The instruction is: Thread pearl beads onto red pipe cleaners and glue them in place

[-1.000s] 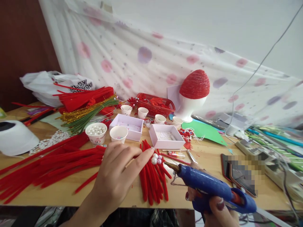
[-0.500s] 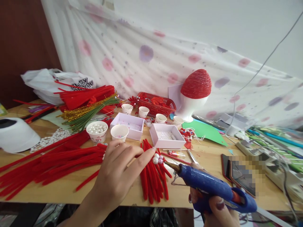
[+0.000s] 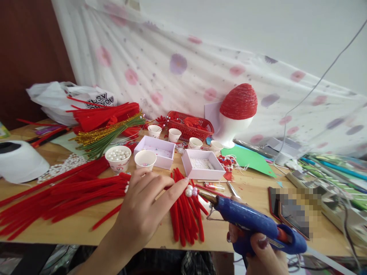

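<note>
My left hand (image 3: 146,204) is closed in a pinch on a small cluster of pearl beads (image 3: 190,190), held just above a bundle of short red pipe cleaners (image 3: 186,217) on the wooden table (image 3: 249,191). My right hand (image 3: 265,254) grips a blue hot glue gun (image 3: 255,225). Its brass nozzle points left and sits right beside the pearl cluster.
Long red pipe cleaners (image 3: 57,194) lie at the left. Behind stand a cup of pearls (image 3: 118,157), small paper cups (image 3: 145,159), two pale boxes (image 3: 202,164), a red basket (image 3: 189,128) and a white head form with a red cap (image 3: 236,110). A phone (image 3: 289,210) lies at right.
The glue gun's nozzle has moved slightly up and left, closer to the pearl cluster. My left hand has stayed almost still.
</note>
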`<state>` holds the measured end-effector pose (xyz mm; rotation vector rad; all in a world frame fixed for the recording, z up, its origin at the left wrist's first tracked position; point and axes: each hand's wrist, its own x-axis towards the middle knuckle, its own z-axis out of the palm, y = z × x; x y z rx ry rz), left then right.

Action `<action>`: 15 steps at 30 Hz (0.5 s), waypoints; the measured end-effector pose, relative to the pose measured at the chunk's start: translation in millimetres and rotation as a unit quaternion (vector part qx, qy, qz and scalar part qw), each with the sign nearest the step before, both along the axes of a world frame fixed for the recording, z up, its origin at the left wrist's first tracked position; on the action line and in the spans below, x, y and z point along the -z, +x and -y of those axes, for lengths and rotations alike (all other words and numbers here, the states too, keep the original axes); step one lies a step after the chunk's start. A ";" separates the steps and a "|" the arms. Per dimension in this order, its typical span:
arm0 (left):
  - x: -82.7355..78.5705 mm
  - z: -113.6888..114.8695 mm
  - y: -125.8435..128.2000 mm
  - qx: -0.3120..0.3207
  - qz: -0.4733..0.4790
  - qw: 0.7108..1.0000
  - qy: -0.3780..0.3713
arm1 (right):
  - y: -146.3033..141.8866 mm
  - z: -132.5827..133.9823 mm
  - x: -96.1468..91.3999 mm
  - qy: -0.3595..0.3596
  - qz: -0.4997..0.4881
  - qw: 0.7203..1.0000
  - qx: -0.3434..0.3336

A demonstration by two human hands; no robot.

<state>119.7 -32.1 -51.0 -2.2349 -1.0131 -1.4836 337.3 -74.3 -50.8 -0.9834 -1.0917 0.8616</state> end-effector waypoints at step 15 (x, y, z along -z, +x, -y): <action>3.4 -2.4 -0.2 0.008 0.004 1.000 -0.011 | 3.1 -2.5 2.3 0.008 0.031 0.999 0.007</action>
